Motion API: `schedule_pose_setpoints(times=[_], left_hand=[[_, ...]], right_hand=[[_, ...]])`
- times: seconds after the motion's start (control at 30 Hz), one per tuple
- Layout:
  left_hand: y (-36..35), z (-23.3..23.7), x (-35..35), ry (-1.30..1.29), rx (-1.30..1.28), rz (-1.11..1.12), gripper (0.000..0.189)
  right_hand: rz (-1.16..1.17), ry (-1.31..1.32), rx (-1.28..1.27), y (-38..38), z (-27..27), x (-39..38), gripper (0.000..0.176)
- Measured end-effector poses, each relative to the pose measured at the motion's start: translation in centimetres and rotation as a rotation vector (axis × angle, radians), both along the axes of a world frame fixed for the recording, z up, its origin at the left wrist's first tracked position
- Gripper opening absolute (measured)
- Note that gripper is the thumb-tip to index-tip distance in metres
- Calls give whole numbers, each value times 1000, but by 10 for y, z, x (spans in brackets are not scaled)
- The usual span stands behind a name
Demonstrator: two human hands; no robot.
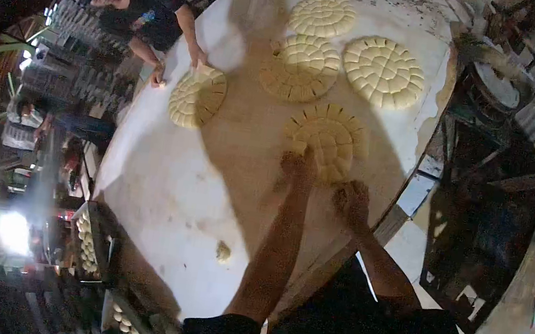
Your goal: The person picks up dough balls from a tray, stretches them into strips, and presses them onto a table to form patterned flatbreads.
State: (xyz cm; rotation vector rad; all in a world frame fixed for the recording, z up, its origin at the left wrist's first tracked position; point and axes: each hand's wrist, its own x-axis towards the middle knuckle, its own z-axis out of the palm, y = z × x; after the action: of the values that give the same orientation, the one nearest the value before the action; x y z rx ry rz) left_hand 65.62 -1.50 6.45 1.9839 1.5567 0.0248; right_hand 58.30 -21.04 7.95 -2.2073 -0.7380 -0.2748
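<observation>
A round slab of dough (pixel 336 139), scored into many pieces, lies in shadow on the pale tabletop in front of me. Short cuts ring its far rim. My left hand (pixel 299 164) is at its near left edge, fingers curled against the dough. At the near right edge rests my right hand (pixel 351 201), closed; shadow hides whatever is in its fingers. Beyond are more scored dough rounds: one partly in shadow (pixel 300 68), one at the right (pixel 384 73) and one at the far end (pixel 323 16).
Across the table at the left, a person (pixel 149 14) has both hands by another scored dough round (pixel 198 97). A small dough scrap (pixel 223 251) lies near my left forearm. Trays of dough balls (pixel 87 241) stand beyond the left edge. A round container (pixel 495 86) is at the right.
</observation>
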Motion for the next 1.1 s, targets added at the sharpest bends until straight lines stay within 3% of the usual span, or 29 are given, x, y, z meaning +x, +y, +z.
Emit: schedule_pose_setpoints(times=[0.07,0.17,0.23,0.27,0.33,0.4,0.47,0.5,0.57,0.6,0.63,0.7,0.8,0.9,0.93,1.03,1.1], left_hand=[[34,-50,-13,-153,-318,29,68],[21,-16,-49,-470,-444,-60,72],[18,-22,-86,-578,61,-302,68],[32,-64,-108,-543,546,-469,65],[22,-63,-153,-681,810,-482,63],[-11,-52,-206,-1053,333,-179,60],[-22,-64,-266,-1081,151,0,55],[-30,-44,-298,-1141,-64,126,52],[-41,-10,-356,-1287,-463,323,47],[-46,2,-382,-1366,-638,406,45],[-47,5,-406,-1468,-799,416,41],[-44,10,-446,-1655,-1125,435,33],[-24,-47,-502,-1426,-650,111,29],[-14,-38,-552,-966,14,-89,28],[-23,4,-558,-928,26,11,27],[-33,29,-571,-1207,-215,503,15],[-28,-23,-606,-1352,-356,534,28]], right_hand=[[-37,9,112,3,-10,-5,17],[-11,-46,148,2,-27,3,13],[19,-130,138,0,-32,6,11],[32,-186,135,-2,-32,5,10],[43,-162,220,-4,-28,5,12],[58,16,378,-5,-21,-7,16],[24,306,228,-3,2,-41,24],[6,445,144,1,10,-58,29],[294,331,448,36,-82,-119,31],[439,324,411,40,-93,-150,32],[587,324,376,45,-86,-184,33],[619,372,188,70,-51,-254,33],[454,519,227,91,3,-318,31],[589,796,195,91,11,-309,30],[602,848,211,91,-5,-301,30],[511,1050,457,71,-3,-262,30],[326,916,465,57,27,-220,24]])
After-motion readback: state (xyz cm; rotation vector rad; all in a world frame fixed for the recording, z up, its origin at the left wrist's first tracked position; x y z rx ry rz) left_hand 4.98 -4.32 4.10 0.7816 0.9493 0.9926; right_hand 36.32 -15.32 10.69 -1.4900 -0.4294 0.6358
